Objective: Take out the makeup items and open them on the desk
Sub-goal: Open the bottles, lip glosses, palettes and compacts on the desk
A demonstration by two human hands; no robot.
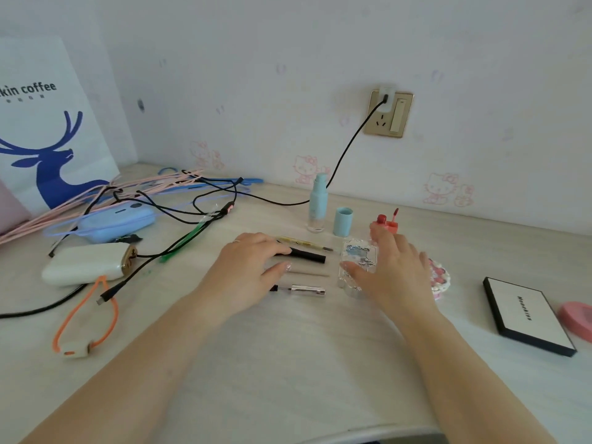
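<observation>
1. Spread low over the desk [304, 363], both hands: left hand [246, 267] with fingers nearly straight, tips resting on or just above the black tube [309, 255], nothing gripped.
2. Right hand [390, 270] likewise flat and loose-fingered, laid over the near side of the clear case [358, 254], thumb along its left edge; whether pressing or only hovering, could not tell.
3. Laid out in a row between the hands: yellow pencil [304, 243] farthest back, black tube just nearer, a thin stick [309, 274], then the silver wand [304, 289] nearest.
4. Stood behind them, already uncapped: the blue bottle [317, 206], its cap [342, 221] just beside.
5. Also opened, the red gloss [382, 222], applicator up, just beyond the right fingertips.
6. Unopened by the look of it: the palette [525, 315], well apart to the right, lid flat.
7. Half hidden behind the right hand, a pink round compact [443, 280]; state not readable.
8. Handling, as a judgement: tubes and pencils light, stiff, smooth and apt to roll, so best pinched mid-barrel with cap pulled straight off.
9. Clear case probably hard, slippery and brittle; better held by its side edges.
10. Palette heavier and flat; likely lifted at the front lip, base held down.
</observation>
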